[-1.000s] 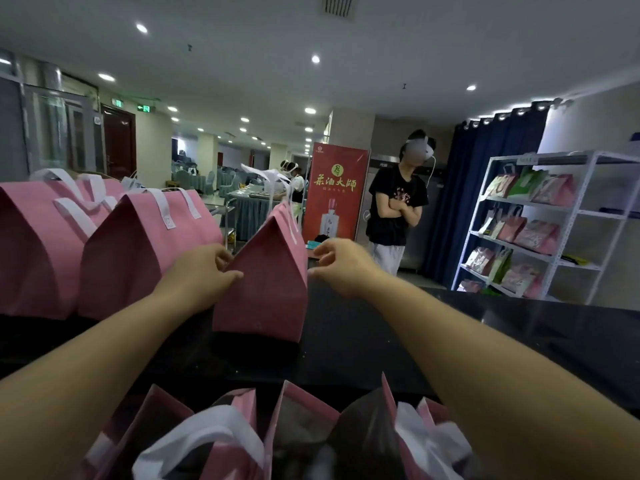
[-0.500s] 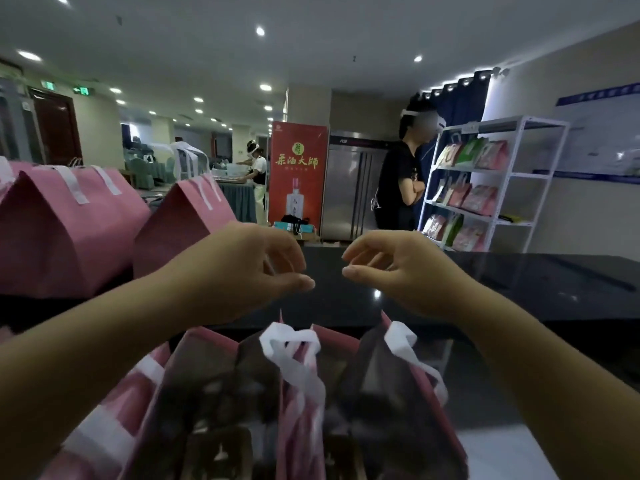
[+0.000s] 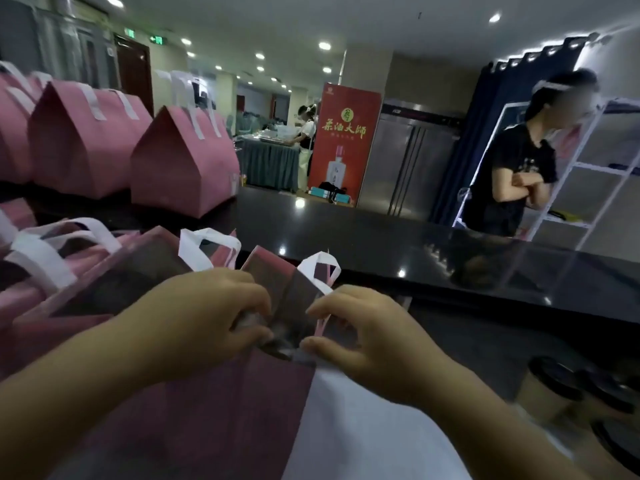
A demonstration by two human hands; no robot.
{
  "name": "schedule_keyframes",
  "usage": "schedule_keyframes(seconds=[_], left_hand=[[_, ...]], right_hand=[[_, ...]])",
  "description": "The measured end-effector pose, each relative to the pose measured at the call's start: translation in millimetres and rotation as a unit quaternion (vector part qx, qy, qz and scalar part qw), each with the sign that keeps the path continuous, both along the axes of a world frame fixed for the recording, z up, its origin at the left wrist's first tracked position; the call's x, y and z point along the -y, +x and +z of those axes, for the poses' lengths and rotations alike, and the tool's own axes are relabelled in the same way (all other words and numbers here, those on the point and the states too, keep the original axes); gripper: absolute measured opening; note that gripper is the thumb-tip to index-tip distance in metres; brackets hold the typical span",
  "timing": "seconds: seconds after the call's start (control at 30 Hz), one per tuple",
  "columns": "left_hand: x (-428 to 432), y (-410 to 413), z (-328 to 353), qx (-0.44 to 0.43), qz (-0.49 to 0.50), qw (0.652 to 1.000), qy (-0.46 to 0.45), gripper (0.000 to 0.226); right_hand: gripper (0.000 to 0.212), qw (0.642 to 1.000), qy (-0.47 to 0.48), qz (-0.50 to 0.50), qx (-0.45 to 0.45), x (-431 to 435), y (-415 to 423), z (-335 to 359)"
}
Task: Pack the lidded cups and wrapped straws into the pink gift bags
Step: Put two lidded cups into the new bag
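Left hand is down at the mouth of the open gift bag, thumb and fingers curled and pinching its near rim. Right hand comes in from the other side in a pincer. Its thumb tip is on the same near edge and its forefinger hooks over the opening, just under a white handle. Both hands have hold of the bag's top, close together and almost knuckle to knuckle. The bag stands upright right in front of the wearer, dark pink, its mouth spread. What is inside is too blurred to make out.

To the left, more open pink bags crowd against it, their white handles flopping over. Up on the black counter, the closed gift bags stand in a row at the left, tops folded to a peak. Low on the right, well apart from the hands, sit the lidded cups. They are brown with black lids, and blurred at the frame's edge.

Beyond the counter a person in a black T-shirt stands with arms folded, beside a white shelf unit. A red banner stands farther back.
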State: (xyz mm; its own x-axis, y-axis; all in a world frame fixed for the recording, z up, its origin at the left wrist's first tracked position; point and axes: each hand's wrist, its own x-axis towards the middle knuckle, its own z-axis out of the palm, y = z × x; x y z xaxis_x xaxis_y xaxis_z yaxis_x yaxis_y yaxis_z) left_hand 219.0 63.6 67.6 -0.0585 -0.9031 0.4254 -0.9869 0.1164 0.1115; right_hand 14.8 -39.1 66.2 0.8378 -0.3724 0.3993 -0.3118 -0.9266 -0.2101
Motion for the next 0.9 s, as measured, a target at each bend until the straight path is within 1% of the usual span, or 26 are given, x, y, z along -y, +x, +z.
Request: schedule_keyframes(seconds=[0.07, 0.13, 0.17, 0.23, 0.33, 0.4, 0.5, 0.6, 0.67, 0.73, 0.77, 0.83, 0.9], left_hand=[[-12, -5, -13, 0.01, 0.017, 1.0, 0.008, 0.022], [-22, -7, -22, 0.05, 0.025, 0.998, 0.002, 0.024], [-27, -6, -26, 0.068, 0.03, 0.997, 0.001, 0.025], [-34, -4, -34, 0.086, 0.039, 0.996, -0.005, 0.028], [-41, -1, -42, 0.072, 0.05, 0.996, -0.017, 0.032], [-42, 0, -45, 0.031, 0.044, 0.998, -0.024, 0.029], [-38, -4, -49, -0.058, 0.018, 0.998, -0.03, 0.018], [-30, -13, -55, -0.12, 0.008, 0.992, -0.032, 0.017], [-25, -22, -59, -0.154, -0.001, 0.987, -0.043, 0.021], [-20, -33, -60, -0.201, -0.017, 0.978, -0.055, 0.027], [-18, -38, -61, -0.232, -0.024, 0.971, -0.054, 0.031], [-16, -46, -62, -0.291, -0.036, 0.955, -0.036, 0.031], [-16, -44, -63, -0.305, -0.039, 0.951, -0.029, 0.025]], right_hand=[[0.044, 1.0, -0.015, 0.013, -0.017, -7, -1, -12], [0.047, 0.999, -0.032, 0.018, -0.027, -12, -1, -24], [0.044, 0.999, -0.034, 0.017, -0.031, -14, 0, -29], [0.033, 0.999, -0.038, 0.008, -0.03, -17, 0, -38], [0.015, 0.998, -0.047, -0.026, -0.018, -15, -5, -46], [0.011, 0.996, -0.056, -0.066, -0.009, -13, -12, -48], [0.012, 0.989, -0.08, -0.124, -0.002, -15, -19, -47], [0.016, 0.985, -0.087, -0.143, 0.029, -26, -21, -47], [0.03, 0.988, -0.062, -0.137, 0.038, -35, -18, -48], [0.046, 0.99, -0.014, -0.14, -0.001, -41, -13, -50], [0.05, 0.989, 0.014, -0.144, -0.028, -42, -11, -50], [0.046, 0.986, 0.054, -0.146, -0.058, -41, -8, -51], [0.036, 0.984, 0.075, -0.153, -0.051, -40, -8, -53]])
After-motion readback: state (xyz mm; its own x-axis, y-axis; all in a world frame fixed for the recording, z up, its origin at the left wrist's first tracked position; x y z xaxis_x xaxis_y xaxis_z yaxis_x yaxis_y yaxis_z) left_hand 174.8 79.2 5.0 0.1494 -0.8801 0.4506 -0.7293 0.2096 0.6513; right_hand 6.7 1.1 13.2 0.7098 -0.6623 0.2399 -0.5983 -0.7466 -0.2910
